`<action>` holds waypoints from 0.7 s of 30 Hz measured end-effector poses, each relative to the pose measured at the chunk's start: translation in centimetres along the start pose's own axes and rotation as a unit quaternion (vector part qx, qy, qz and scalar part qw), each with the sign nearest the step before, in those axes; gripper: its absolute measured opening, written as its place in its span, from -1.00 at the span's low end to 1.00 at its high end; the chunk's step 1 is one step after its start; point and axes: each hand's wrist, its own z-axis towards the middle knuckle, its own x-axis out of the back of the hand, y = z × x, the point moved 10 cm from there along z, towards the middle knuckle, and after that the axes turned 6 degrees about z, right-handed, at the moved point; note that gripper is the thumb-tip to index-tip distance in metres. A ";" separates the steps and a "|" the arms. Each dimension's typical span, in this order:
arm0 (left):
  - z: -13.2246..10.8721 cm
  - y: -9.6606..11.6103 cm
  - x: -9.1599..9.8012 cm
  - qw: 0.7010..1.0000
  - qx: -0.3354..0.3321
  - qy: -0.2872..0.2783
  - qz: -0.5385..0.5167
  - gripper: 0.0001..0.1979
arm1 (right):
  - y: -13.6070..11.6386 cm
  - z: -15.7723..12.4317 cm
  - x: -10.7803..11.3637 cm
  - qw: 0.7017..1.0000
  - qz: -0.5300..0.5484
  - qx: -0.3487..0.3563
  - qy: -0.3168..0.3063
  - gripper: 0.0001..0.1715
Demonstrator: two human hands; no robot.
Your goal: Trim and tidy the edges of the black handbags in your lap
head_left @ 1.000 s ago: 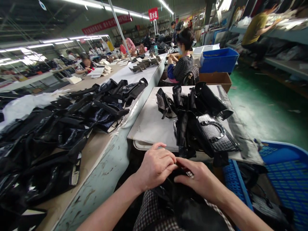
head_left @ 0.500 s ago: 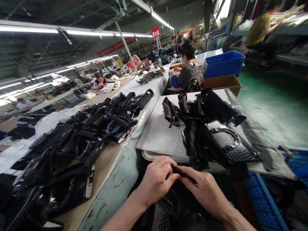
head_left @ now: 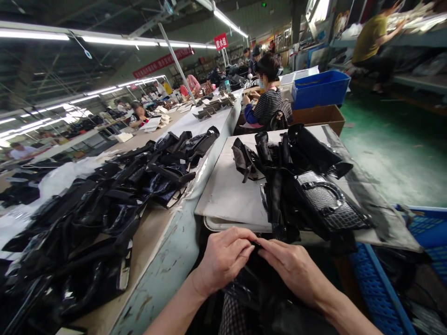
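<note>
Over the lap, at the bottom of the view, both hands are meeting fingertip to fingertip. The left hand (head_left: 225, 258) is curling its fingers inward and pinching the top edge of a black piece (head_left: 249, 286) between thumb and forefinger. The right hand (head_left: 291, 267) is pinching the same edge from the other side, so both grips are closed on it and the thumbs are nearly touching. The black piece is hanging down from the fingers into the lap, over a checked cloth (head_left: 230, 321). Most of it is sitting in shadow, so its shape is hard to tell.

Just beyond the hands a pale board (head_left: 226, 195) is lying flat. It is bearing a heap of black parts (head_left: 279, 158) and, toward its right side, a scaled panel (head_left: 330, 204) with a curved handle on top.

To the left a long table (head_left: 164, 265) is running away from the camera, carrying a bigger pile (head_left: 115, 204) of glossy black pieces. Low on the right a blue crate (head_left: 428, 228) is showing past the board's corner.

Farther off a co-worker (head_left: 267, 102) in a striped top is sitting at the long table, beyond the board. A cardboard box (head_left: 321, 116) and a blue bin (head_left: 319, 88) are standing near that person. More people are working at tables behind.
</note>
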 end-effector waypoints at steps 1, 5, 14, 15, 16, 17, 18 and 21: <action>0.0 0.0 0.0 1.000 -0.002 0.005 0.000 -0.89 | -0.1 0.1 0.1 1.000 -0.005 0.004 0.000 -0.61; 0.0 -0.4 -0.3 1.000 0.012 -0.007 0.002 -0.91 | -0.1 0.2 -0.2 1.000 -0.013 0.012 -0.010 -0.63; 0.0 -2.2 -0.8 0.987 0.111 -0.039 -0.107 -0.84 | -0.1 -0.1 -0.6 1.000 -0.001 0.004 -0.018 -0.67; -0.1 -2.8 -0.9 0.979 0.150 -0.044 -0.131 -0.78 | -0.3 -0.2 -0.6 1.000 -0.001 0.012 -0.017 -0.66; -0.3 -3.4 -1.0 0.967 0.191 -0.050 -0.160 -0.72 | -0.5 -0.3 -0.6 1.000 -0.001 0.020 -0.015 -0.65; -0.4 -3.9 -1.3 0.952 0.229 -0.058 -0.193 -0.66 | -0.7 -0.4 -0.6 0.999 -0.002 0.029 -0.013 -0.64; -0.5 -4.3 -1.6 0.937 0.258 -0.065 -0.227 -0.62 | -0.9 -0.5 -0.6 0.999 -0.002 0.037 -0.012 -0.63; -0.6 -4.7 -2.2 0.902 0.300 -0.070 -0.302 -0.56 | -1.2 -0.3 -0.6 0.999 0.007 0.045 -0.018 -0.66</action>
